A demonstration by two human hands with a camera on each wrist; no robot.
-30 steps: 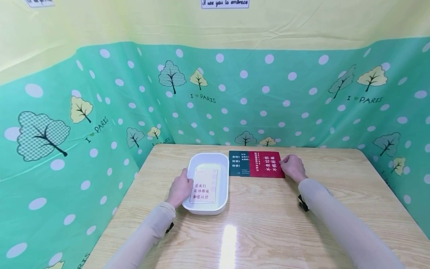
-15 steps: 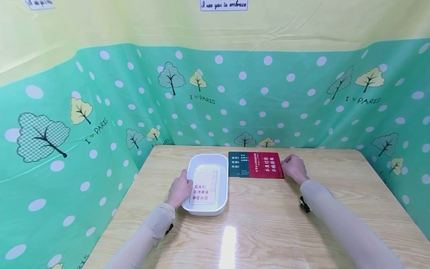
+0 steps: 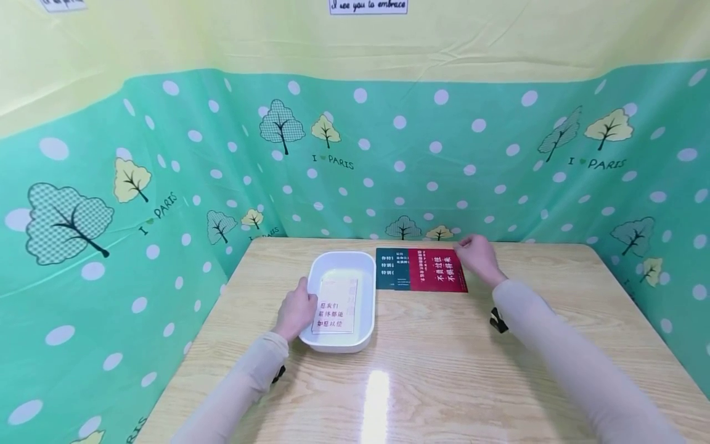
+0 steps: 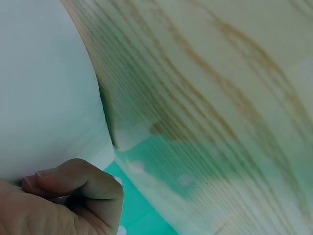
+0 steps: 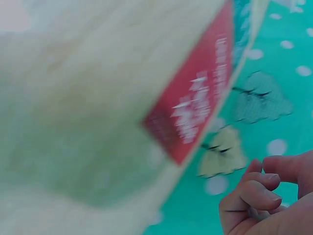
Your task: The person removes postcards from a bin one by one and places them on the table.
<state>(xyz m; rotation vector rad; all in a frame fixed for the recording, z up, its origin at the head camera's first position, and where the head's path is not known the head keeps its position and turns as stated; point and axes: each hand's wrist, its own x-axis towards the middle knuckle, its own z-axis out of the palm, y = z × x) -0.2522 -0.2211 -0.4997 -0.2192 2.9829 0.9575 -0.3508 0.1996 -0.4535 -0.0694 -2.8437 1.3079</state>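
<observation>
My left hand (image 3: pixel 297 310) grips the left rim of a white plastic basin (image 3: pixel 338 348). In the left wrist view, the thumb and bent fingers (image 4: pixel 80 183) hold the basin wall (image 4: pixel 44 88). A pale printed card (image 3: pixel 335 305) lies flat inside the basin. Right of it on the table lie a red card (image 3: pixel 438 271) and dark green cards (image 3: pixel 392 269), overlapping in a row. My right hand (image 3: pixel 480 258) hovers by the red card's far right corner. In the right wrist view its loosely bent fingers (image 5: pixel 252 196) hold nothing and appear apart from the red card (image 5: pixel 195 93).
The wooden table (image 3: pixel 444 370) carries the basin and cards near its back edge. Behind and along both sides hangs a green and yellow curtain (image 3: pixel 344 203) with dots and trees. A bright light reflection (image 3: pixel 376 401) shows on the tabletop.
My right hand has moved from the red card's right edge up and left to its far right corner. The left hand, basin and cards stay in place.
</observation>
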